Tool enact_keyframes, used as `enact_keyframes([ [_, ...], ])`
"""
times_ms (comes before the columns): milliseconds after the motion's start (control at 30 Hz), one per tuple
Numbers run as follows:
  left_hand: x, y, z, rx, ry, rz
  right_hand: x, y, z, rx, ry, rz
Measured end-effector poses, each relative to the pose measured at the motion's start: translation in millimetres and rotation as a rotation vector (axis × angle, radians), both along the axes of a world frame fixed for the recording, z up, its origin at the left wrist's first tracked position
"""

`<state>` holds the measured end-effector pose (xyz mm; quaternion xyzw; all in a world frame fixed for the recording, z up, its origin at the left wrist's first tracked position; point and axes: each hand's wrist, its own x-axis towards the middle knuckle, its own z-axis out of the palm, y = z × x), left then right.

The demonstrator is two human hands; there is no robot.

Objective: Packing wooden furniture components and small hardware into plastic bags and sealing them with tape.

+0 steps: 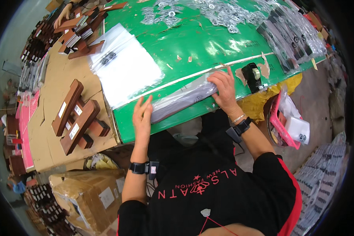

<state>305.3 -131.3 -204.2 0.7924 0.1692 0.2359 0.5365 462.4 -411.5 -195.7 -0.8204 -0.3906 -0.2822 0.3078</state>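
Observation:
A long dark bar in a clear plastic bag lies along the near edge of the green tabletop. My right hand is closed over its right end, fingers on top and thumb at the near side. Beside its left end stands my left hand, fingers stretched and apart; whether it touches the bag is hard to tell. A black tape dispenser sits just right of my right hand. Left of the bar lies a stack of clear plastic bags with small dark round marks.
Brown wooden pieces rest on cardboard at the left; more lie farther back near another person's hand. Bagged dark bars are piled far right, and bagged rings at the back. A pink basket stands below right.

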Motion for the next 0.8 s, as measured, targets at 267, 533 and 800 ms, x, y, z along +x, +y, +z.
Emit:
enact_keyframes([
  [267, 21.8, -46.3, 23.9, 0.24, -0.091, 0.036, 57.2, 18.5, 45.8, -0.009, -0.089, -0.102],
  [533, 58.0, -80.0, -6.2, 0.479, -0.109, 0.074, -13.2, -23.5, 13.3, 0.024, 0.306, 0.026],
  [800, 50.9, -86.0, -11.6, 0.325, -0.101, 0.026, -9.4, -138.4, 27.0, 0.212, 0.23, -0.569],
])
